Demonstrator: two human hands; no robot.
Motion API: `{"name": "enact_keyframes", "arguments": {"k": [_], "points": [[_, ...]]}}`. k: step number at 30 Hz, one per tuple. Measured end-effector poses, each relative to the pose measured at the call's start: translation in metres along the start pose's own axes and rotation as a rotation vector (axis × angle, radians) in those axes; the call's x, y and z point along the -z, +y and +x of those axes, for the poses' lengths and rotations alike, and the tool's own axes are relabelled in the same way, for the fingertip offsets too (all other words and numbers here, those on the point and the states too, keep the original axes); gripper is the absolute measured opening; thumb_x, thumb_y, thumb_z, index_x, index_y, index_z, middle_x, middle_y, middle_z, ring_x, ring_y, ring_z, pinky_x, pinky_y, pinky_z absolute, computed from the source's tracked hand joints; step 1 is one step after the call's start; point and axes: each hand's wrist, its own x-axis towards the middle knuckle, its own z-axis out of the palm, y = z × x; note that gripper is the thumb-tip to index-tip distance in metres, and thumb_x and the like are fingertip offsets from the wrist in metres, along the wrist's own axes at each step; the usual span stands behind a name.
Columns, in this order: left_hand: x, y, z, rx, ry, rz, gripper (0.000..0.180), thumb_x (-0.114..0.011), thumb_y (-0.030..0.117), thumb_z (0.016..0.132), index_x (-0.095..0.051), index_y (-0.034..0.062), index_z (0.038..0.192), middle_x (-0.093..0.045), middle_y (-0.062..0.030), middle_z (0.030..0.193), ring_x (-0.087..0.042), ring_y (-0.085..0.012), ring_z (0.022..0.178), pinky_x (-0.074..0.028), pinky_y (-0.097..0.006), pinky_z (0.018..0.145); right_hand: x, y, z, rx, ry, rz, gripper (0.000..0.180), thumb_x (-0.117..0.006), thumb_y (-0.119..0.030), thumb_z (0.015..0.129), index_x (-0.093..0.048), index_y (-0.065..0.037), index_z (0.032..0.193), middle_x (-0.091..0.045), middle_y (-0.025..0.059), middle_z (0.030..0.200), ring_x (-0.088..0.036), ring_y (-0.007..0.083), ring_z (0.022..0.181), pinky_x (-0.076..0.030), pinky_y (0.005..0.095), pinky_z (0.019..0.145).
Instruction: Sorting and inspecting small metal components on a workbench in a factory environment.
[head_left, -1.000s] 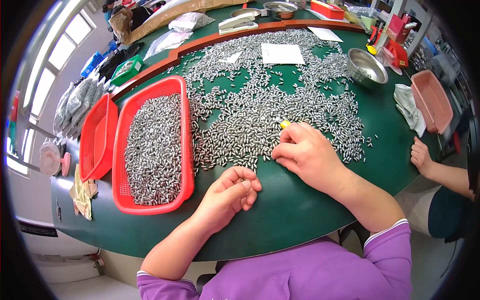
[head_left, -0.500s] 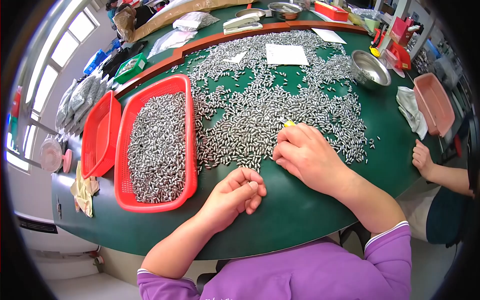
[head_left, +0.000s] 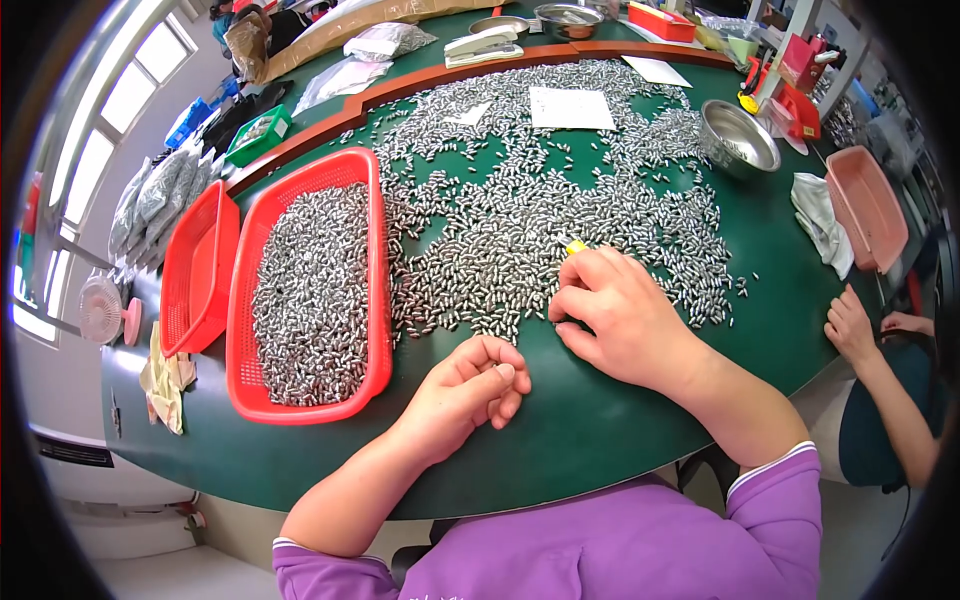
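Sorting's partway, I judge: red basket (head_left: 300,300) left of centre is heaped, metal pieces (head_left: 520,200) still cover the middle; left hand (head_left: 465,385) curled loosely, right hand (head_left: 615,315) pinching a small yellow tool (head_left: 576,247).

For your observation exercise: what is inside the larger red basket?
The larger red basket holds a layer of small silvery metal pieces. They cover most of its floor, so anything underneath stays hidden.

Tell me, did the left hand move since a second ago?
No. The left hand stays curled on the green table, just right of the red basket's near corner, as before. Only the camera shifted a little.
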Motion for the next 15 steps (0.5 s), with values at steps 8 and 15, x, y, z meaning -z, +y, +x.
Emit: {"name": "enact_keyframes", "arguments": {"k": [8, 15], "points": [[0.000, 0.000, 0.000, -0.010, -0.011, -0.001, 0.012, -0.053, 0.012, 0.099, -0.051, 0.0064, 0.110, -0.060, -0.0054, 0.097, -0.055, -0.0098, 0.073, -0.045, -0.023, 0.064, -0.005, 0.000, -0.003, 0.050, 0.031, -0.002, 0.010, -0.072, -0.009, 0.076, -0.064, -0.010, 0.082, -0.054, 0.0053, 0.099, -0.056, 0.0277, 0.097, -0.045, 0.0412, 0.084], [-0.003, 0.000, -0.001, -0.004, -0.047, 0.040, 0.011, -0.053, 0.013, 0.101, -0.052, 0.0062, 0.109, -0.061, -0.0054, 0.095, -0.056, -0.0093, 0.071, -0.046, -0.023, 0.062, 0.000, -0.011, 0.000, 0.007, -0.046, 0.525, 0.012, -0.075, -0.009, 0.079, -0.069, -0.010, 0.089, -0.055, 0.0049, 0.097, -0.056, 0.0229, 0.096, -0.047, 0.0363, 0.084]]}}
